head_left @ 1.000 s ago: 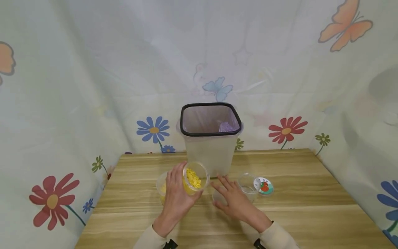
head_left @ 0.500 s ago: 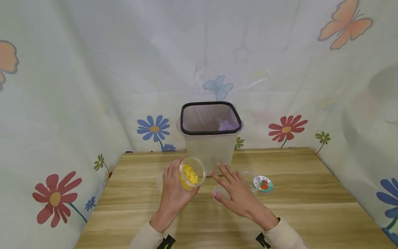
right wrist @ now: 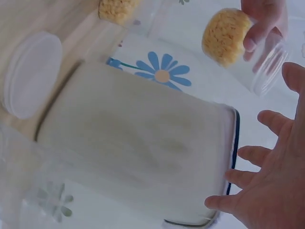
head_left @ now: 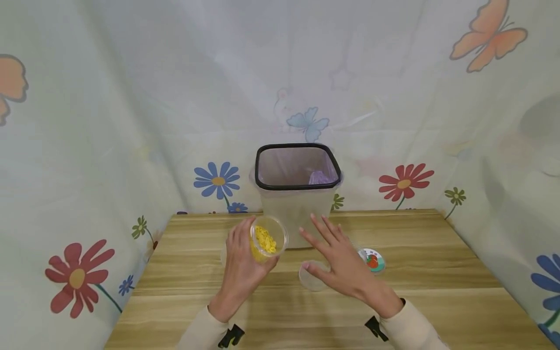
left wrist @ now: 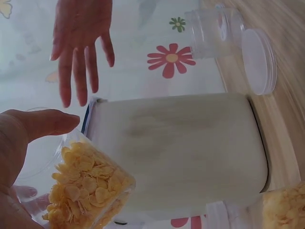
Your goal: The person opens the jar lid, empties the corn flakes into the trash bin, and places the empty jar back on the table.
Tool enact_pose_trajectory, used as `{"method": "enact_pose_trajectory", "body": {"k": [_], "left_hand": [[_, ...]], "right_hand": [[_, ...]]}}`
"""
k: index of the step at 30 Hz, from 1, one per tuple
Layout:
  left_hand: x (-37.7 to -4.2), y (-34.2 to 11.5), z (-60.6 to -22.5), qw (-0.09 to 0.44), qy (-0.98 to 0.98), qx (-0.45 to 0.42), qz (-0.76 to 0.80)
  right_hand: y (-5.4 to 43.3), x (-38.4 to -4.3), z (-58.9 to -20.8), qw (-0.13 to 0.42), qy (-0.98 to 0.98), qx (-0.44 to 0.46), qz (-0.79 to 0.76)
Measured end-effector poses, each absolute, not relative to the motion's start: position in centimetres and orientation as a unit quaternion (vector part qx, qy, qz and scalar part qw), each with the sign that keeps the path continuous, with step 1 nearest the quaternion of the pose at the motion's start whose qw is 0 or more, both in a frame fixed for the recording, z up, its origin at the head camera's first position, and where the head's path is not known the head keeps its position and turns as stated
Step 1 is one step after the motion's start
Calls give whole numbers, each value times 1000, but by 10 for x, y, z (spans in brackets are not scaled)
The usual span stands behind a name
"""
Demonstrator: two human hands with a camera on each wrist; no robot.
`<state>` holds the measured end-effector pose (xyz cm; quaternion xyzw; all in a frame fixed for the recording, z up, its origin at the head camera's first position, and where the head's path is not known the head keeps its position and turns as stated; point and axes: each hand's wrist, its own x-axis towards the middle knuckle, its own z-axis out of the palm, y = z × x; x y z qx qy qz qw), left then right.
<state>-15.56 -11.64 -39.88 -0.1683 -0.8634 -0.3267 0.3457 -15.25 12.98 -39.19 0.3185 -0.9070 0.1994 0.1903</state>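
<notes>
My left hand (head_left: 240,272) grips a clear plastic jar (head_left: 280,228) and holds it above the table, tilted. Yellow corn flakes (left wrist: 88,183) fill its lower part, and its mouth has no lid on. To the right, my right hand (head_left: 345,267) hovers with fingers spread and nothing in them. Just below its thumb lies a white round lid (head_left: 311,279) on the table. A clear jar without visible contents (left wrist: 214,33) stands beyond the lid, mostly behind the right hand in the head view. A second jar of flakes (right wrist: 116,10) is nearly hidden behind the left hand.
A pale bin (head_left: 295,209) with a black rim and a purple liner stands at the table's back, right beyond both hands. A round piece with a tomato-like picture (head_left: 373,261) is to the right. Printed curtains (head_left: 210,97) enclose the wooden table (head_left: 280,321).
My left hand has moved slightly up and left with the jar of flakes. My right hand has risen and shifted right, uncovering more of the white lid and covering the other jar.
</notes>
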Motion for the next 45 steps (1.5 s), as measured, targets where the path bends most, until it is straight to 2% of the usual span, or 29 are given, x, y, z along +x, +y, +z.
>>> {"method": "enact_pose_trajectory", "body": {"k": [10,22,31,45], "left_hand": [[-163,-120,-376,356,-864,-184,-305],[-180,-119,-349,368,-857,-200,-301],[-197,-124,-327,398,-844,-218,-287],[-216,-127,-297,413,-841,-224,-269]], "right_hand": [[140,-168,-362,219,-903,324,180],[151,-180,-319,221,-909,314,161],[151,-200,-292,196,-927,294,123],[151,-234,-279,154,-940,271,137]]}}
